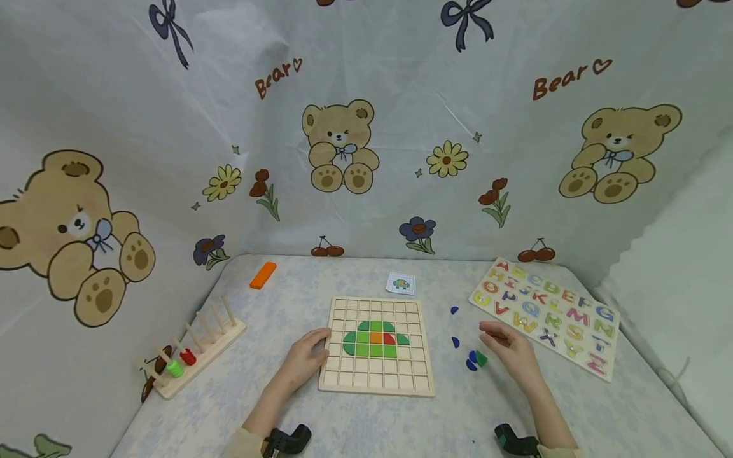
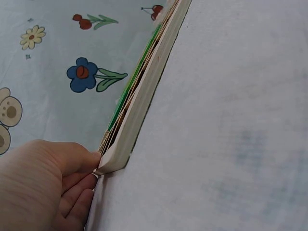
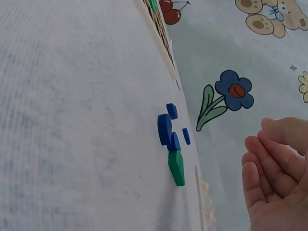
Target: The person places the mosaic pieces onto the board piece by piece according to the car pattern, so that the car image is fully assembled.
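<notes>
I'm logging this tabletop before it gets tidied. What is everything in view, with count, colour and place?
grid board: one, pale wood, table centre, with green, orange and red tiles forming a picture in it.
pattern card: one, white, just behind the board.
loose pieces: several blue and one green, right of the board.
alphabet puzzle: one, multicoloured letters, far right.
peg rack: one, wood, far left, with a green and a red ring on it.
orange block: one, back left.
table: one, pale blue-white cover.
left hand: at the board's left edge, fingers against it.
right hand: open, beside the loose pieces, holding nothing.
</notes>
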The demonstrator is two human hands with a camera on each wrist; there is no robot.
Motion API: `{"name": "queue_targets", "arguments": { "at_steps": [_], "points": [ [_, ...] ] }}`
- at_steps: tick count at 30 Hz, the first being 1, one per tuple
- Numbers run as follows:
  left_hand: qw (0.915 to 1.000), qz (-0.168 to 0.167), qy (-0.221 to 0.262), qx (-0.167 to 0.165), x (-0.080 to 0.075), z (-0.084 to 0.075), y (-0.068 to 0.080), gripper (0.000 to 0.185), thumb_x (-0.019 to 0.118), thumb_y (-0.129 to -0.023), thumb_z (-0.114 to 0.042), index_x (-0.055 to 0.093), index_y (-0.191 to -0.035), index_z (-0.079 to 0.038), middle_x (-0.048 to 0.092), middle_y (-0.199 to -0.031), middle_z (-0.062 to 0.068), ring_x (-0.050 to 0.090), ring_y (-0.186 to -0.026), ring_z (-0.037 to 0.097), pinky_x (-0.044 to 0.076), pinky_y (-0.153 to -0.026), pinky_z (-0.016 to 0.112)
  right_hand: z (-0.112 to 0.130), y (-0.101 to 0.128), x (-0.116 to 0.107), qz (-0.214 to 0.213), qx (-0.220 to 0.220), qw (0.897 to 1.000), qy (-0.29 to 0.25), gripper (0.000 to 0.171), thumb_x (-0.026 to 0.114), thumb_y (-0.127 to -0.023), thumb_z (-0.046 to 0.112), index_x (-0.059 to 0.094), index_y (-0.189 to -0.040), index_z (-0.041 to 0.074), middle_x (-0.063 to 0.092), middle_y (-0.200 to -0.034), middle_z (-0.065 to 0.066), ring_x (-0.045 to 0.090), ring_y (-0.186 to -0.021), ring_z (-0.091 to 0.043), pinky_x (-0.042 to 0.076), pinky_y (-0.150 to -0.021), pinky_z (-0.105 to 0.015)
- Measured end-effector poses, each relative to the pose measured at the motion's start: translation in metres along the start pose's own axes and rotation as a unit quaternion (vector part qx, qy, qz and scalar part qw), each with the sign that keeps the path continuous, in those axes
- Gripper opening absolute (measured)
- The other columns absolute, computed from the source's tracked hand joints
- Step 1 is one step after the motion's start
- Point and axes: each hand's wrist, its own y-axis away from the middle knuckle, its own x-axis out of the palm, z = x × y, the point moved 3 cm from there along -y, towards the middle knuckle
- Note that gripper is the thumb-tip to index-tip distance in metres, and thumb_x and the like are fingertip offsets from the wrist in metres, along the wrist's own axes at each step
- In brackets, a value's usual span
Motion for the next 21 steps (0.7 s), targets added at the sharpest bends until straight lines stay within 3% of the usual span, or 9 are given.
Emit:
{"name": "queue_targets", "arguments": {
  "at_steps": [6,13,21],
  "points": [
    [1.0,0.001,-0.008,-0.001,0.001,0.001,-0.001,0.044,0.061,-0.09,-0.005,0.052,-0.133,0.001,0.049,-0.136,0.016,0.042,-0.127,0.032,0.035,-0.104,0.047,-0.003,0.001,0.0,0.014,0.039,0.998,0.045,0.03,0.062,-0.093,0.017,0.063,-0.117,-0.001,0.063,-0.112,-0.014,0.059,-0.096,-0.014,0.049,-0.077,-0.014],
    [1.0,-0.001,-0.001,-0.004,0.0,0.002,-0.003,0.045,0.062,-0.09,-0.005,0.052,-0.133,0.0,0.049,-0.135,0.015,0.042,-0.128,0.031,0.034,-0.105,0.046,-0.007,0.003,0.003,0.031,0.061,0.992,0.109,0.03,0.059,-0.094,0.015,0.061,-0.12,0.0,0.061,-0.117,-0.016,0.055,-0.107,-0.031,0.048,-0.09,-0.044],
    [0.9999,0.002,0.001,-0.013,0.001,0.003,0.0,0.045,0.062,-0.09,-0.009,0.052,-0.134,-0.002,0.048,-0.137,0.013,0.041,-0.129,0.03,0.035,-0.104,0.047,-0.019,0.01,0.006,0.068,0.066,0.988,0.121,0.034,0.068,-0.089,0.02,0.062,-0.117,0.002,0.063,-0.113,-0.013,0.059,-0.104,-0.03,0.05,-0.087,-0.043]
  ]
}}
